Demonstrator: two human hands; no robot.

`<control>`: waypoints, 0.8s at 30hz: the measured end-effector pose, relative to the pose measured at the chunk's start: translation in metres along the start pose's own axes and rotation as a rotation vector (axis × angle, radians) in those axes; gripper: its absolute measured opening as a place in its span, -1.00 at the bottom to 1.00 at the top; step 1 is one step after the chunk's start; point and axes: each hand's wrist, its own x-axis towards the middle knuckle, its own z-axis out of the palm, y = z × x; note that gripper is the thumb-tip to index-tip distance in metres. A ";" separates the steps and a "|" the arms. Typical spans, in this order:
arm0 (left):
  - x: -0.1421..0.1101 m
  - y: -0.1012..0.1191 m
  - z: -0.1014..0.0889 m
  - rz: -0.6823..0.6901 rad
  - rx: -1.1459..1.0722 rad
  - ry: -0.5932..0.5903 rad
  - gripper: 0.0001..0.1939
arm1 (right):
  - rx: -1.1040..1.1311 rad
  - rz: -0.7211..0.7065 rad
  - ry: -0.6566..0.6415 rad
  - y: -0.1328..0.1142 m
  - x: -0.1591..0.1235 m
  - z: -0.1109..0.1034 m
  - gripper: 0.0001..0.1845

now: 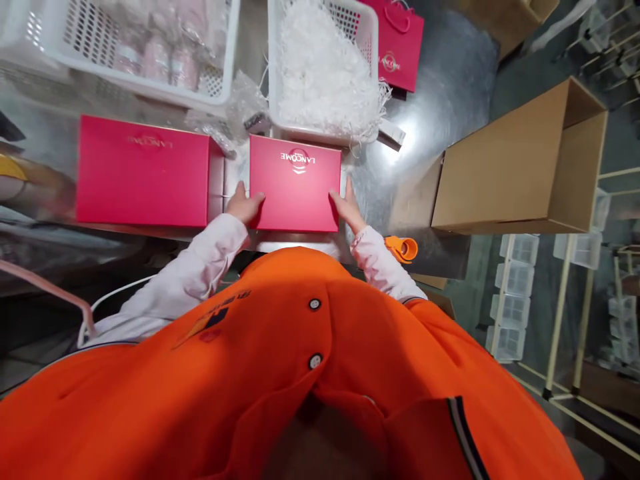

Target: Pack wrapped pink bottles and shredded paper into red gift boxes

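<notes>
A closed pink gift box (295,183) with a white logo lies on the shiny metal table (430,107) right in front of me. My left hand (243,203) presses against its left side, thumb on the lid. My right hand (347,208) holds its right side with fingers stretched along the edge. A second, larger pink box (145,170) stands just to the left, touching nothing I hold.
Behind the box a white basket (367,27) holds shredded white paper. Another white basket (150,47) with wrapped pink items sits at the back left. A pink paper bag (400,43) lies at the back. An open cardboard carton (525,167) stands on the right.
</notes>
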 end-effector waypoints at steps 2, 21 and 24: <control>0.004 0.021 0.000 0.085 0.173 0.063 -0.05 | -0.120 -0.130 0.040 -0.018 0.016 0.007 -0.10; 0.013 0.060 0.018 0.176 0.643 -0.111 -0.01 | -0.832 -0.076 -0.012 -0.038 0.037 0.027 -0.18; 0.004 0.063 0.016 0.211 0.705 -0.068 -0.01 | -0.880 -0.078 0.006 -0.048 0.027 0.027 -0.16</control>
